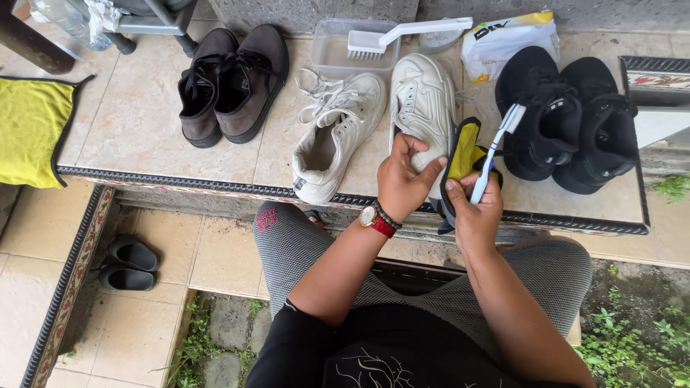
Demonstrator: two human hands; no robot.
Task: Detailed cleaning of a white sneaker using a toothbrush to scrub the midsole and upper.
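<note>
My left hand (404, 181) grips the heel end of a white sneaker (422, 108) that stands on the tiled ledge (144, 122). My right hand (474, 210) holds a blue and white toothbrush (494, 149) together with a yellow cloth edged in black (463, 152), just right of that sneaker. The second white sneaker (338, 136) lies tilted to the left, laces loose. A watch with a red band sits on my left wrist.
On the ledge stand a pair of brown shoes (230, 82), a pair of black sneakers (568, 118), a clear tub (343, 50) with a white scrub brush (402, 34) and a white pouch (507, 42). A yellow cloth (29, 129) lies far left. Black sandals (128, 264) rest on the lower floor.
</note>
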